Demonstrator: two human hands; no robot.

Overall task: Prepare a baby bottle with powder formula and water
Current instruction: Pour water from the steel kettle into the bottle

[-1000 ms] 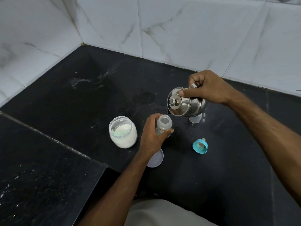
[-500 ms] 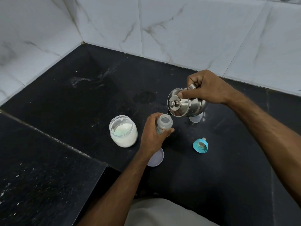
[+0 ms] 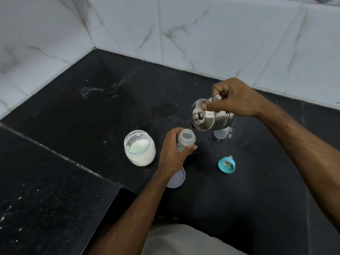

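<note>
My left hand grips a small clear baby bottle standing open on the black counter. My right hand holds a steel kettle by its handle, thumb pressed on the lid, tilted left so its spout sits over the bottle's mouth. A thin stream of water runs from the spout into the bottle. An open glass jar of white powder stands left of the bottle. The teal nipple ring lies on the counter to the right.
A pale round lid lies under my left wrist. A clear cap stands behind the kettle. The black counter meets white marble tiles at the back and left; a raised black ledge runs along the near left.
The kettle has tipped further and dropped slightly towards the bottle, bringing the spout over its mouth. My left hand and the bottle have stayed in place.
</note>
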